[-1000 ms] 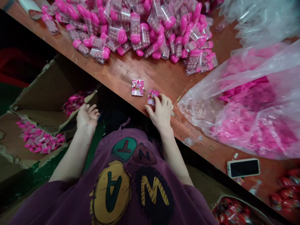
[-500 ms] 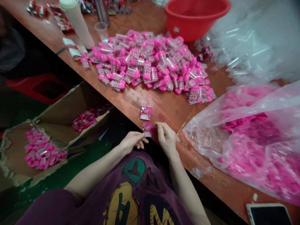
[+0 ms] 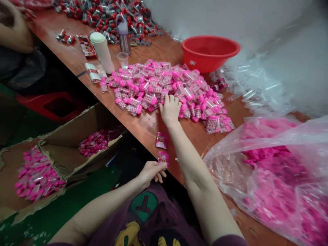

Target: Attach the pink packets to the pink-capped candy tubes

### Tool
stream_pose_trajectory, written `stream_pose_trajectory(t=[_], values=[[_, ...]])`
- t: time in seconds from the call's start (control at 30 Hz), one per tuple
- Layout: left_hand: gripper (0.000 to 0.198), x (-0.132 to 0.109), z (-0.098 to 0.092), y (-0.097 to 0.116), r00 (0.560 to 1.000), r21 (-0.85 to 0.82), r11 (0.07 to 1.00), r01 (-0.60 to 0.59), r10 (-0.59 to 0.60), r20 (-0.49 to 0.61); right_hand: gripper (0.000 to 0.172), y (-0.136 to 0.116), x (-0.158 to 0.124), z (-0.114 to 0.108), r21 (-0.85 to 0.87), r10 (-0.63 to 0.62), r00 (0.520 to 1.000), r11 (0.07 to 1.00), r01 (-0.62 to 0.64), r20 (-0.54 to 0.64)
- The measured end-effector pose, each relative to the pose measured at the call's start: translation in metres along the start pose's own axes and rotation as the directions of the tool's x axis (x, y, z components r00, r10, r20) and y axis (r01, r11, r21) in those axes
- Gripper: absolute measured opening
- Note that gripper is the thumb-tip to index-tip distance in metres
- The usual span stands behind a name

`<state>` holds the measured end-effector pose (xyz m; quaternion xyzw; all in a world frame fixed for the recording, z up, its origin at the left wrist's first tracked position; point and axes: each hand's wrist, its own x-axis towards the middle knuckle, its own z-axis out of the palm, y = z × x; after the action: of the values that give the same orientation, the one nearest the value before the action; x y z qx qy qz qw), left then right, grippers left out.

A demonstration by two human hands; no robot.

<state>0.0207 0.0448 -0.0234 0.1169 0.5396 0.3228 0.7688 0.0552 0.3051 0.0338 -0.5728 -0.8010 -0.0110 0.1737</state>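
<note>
My left hand (image 3: 151,172) pinches a small pink sticker packet (image 3: 163,158) at the near edge of the brown table (image 3: 143,124). A second pink sticker packet (image 3: 161,140) lies flat on the table just beyond it. My right hand (image 3: 169,108) reaches forward onto the near edge of a big pile of clear candy boxes with pink caps (image 3: 166,89), its fingers curled down among them; whether it grips one is hidden.
A red basin (image 3: 209,52) stands behind the pile. A white bottle (image 3: 103,52), a clear cup (image 3: 123,59) and a grey bottle (image 3: 123,36) stand at the left. A clear bag of pink caps (image 3: 276,171) lies at the right. Cardboard boxes (image 3: 58,153) hold packed pieces below. Another person's arm (image 3: 14,30) is far left.
My right hand let go of the sticker packet and reached forward to the pile. My left hand keeps the packet. The view tilted up, showing more of the table.
</note>
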Motion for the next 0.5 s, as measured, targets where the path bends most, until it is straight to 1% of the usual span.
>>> stream_pose_trajectory(t=[0.07, 0.13, 0.2, 0.27, 0.33, 0.4, 0.43, 0.5], values=[[0.048, -0.001, 0.000, 0.003, 1.000, 0.037, 0.999, -0.025, 0.026, -0.012, 0.055, -0.001, 0.000, 0.002, -0.048, -0.018, 0.999, 0.999, 0.020, 0.040], [0.043, -0.003, 0.001, 0.007, 0.998, 0.085, 0.995, -0.048, 0.051, -0.025, 0.053, 0.001, -0.011, 0.002, -0.081, -0.056, 0.996, 0.995, 0.061, 0.068], [0.040, -0.005, 0.001, 0.009, 0.997, 0.124, 0.990, -0.066, 0.070, -0.030, 0.051, 0.008, -0.030, -0.002, -0.101, -0.100, 0.991, 0.989, 0.109, 0.087], [0.040, -0.005, 0.002, 0.009, 0.996, 0.138, 0.987, -0.076, 0.081, -0.030, 0.048, 0.022, -0.056, -0.010, -0.104, -0.114, 0.989, 0.987, 0.124, 0.096], [0.042, -0.005, 0.002, 0.007, 0.996, 0.144, 0.986, -0.079, 0.084, -0.027, 0.045, 0.043, -0.082, -0.019, -0.069, -0.069, 0.992, 0.995, 0.077, 0.108], [0.043, -0.006, 0.001, 0.005, 0.994, 0.156, 0.983, -0.099, 0.104, -0.021, 0.043, 0.068, -0.105, -0.028, -0.014, 0.058, 0.994, 0.998, -0.057, 0.096], [0.045, -0.008, 0.001, 0.005, 0.992, 0.164, 0.979, -0.121, 0.125, -0.017, 0.042, 0.081, -0.116, -0.033, 0.014, 0.111, 0.990, 0.994, -0.113, 0.090], [0.046, -0.012, 0.001, 0.009, 0.980, 0.170, 0.966, -0.197, 0.201, -0.002, 0.040, 0.105, -0.136, -0.047, 0.101, 0.140, 0.988, 0.984, -0.147, 0.073]])
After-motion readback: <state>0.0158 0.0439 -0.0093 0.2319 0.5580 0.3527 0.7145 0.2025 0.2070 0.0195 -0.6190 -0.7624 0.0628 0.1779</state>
